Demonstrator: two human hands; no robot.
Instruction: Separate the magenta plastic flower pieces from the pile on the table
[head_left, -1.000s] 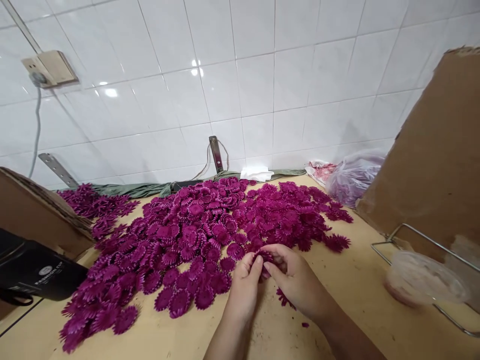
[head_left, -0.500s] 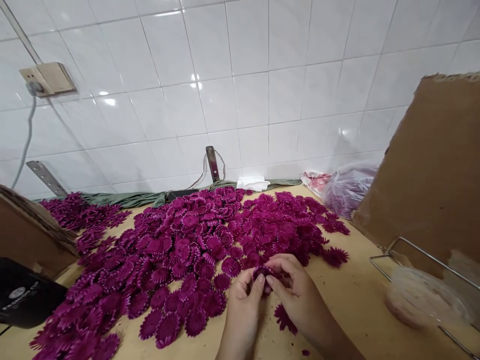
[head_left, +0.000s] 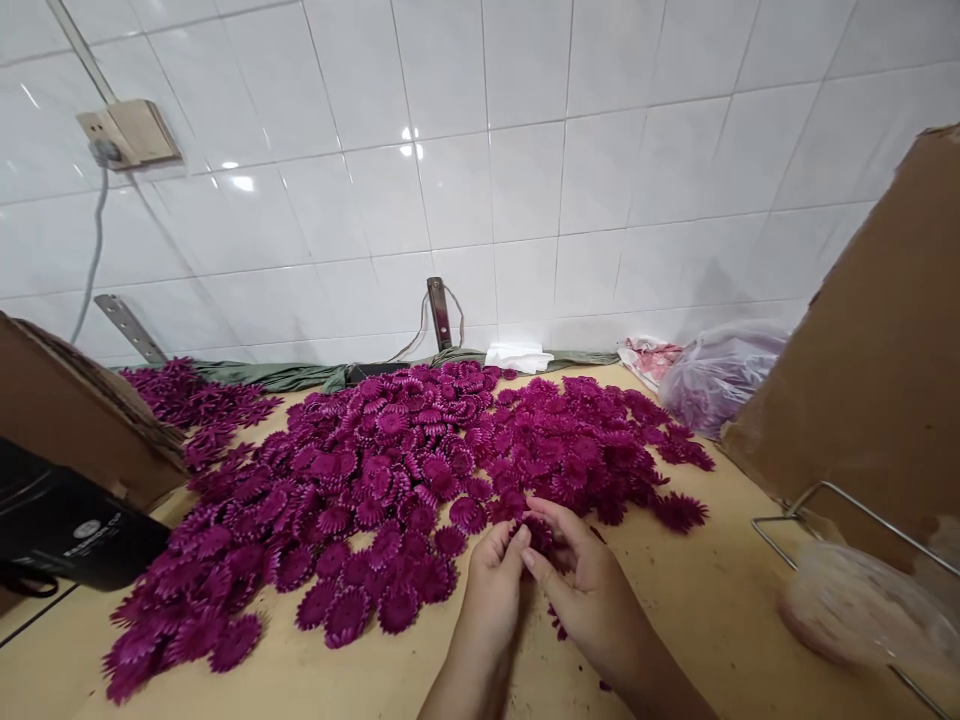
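Between my two hands is a purple flower piece (head_left: 538, 530) with a fringed edge, partly covered by the fingers. My left hand (head_left: 495, 575) pinches its left side, the thumb pressed near the rim. My right hand (head_left: 577, 575) curls round the other side, its thumb close to the left one. Just beyond the hands spreads a large heap of similar purple flower pieces (head_left: 405, 470), many of them cupped with pale-edged petals. Under my right hand another purple piece (head_left: 556, 622) lies on the table, mostly hidden.
A black cup (head_left: 82, 520) and a cardboard sheet (head_left: 90, 410) stand at left. On the right are a tall cardboard panel (head_left: 862, 350), a wire stand (head_left: 825, 490), a clear plastic container (head_left: 862, 605) and a plastic bag (head_left: 724, 375). A tiled wall (head_left: 525, 190) rises behind.
The view has shifted, so the scene sits further right and more of the black cup shows. Both hands stay on the flower piece, and my right hand now covers more of the loose piece below.
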